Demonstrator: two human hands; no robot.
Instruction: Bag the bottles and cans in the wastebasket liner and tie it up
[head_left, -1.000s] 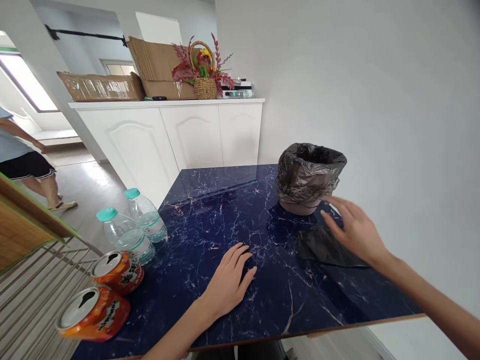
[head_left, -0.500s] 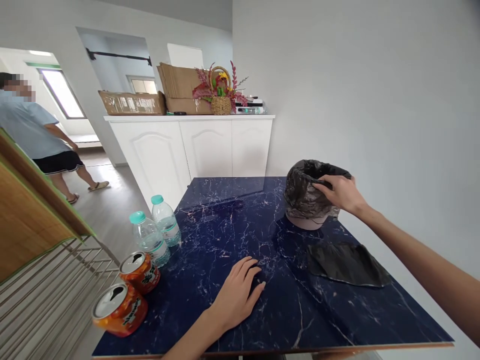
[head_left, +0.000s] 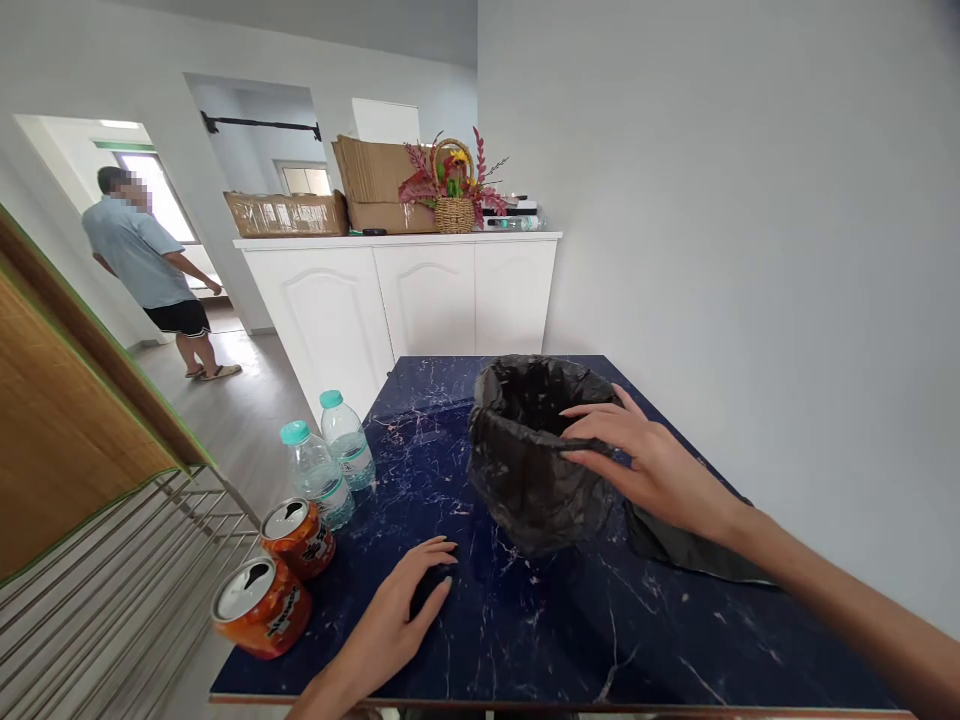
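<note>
Already lined, the bin (head_left: 532,490) is pinched in your right hand (head_left: 649,460); your left hand (head_left: 397,610) spreads loosely, empty; bottles (head_left: 348,445) and cans (head_left: 271,615) stand outside.

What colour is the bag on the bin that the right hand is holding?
The bag is black, seen in the head view.

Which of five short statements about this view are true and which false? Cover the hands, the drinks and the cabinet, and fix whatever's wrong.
1. The right hand grips the rim of the black-lined bin. True.
2. The left hand holds a can. False: it holds nothing.
3. Two orange cans stand nearer the person than two bottles. True.
4. The bottles have red caps. False: both are teal.
5. A flower basket stands on the white cabinet. True.
</note>
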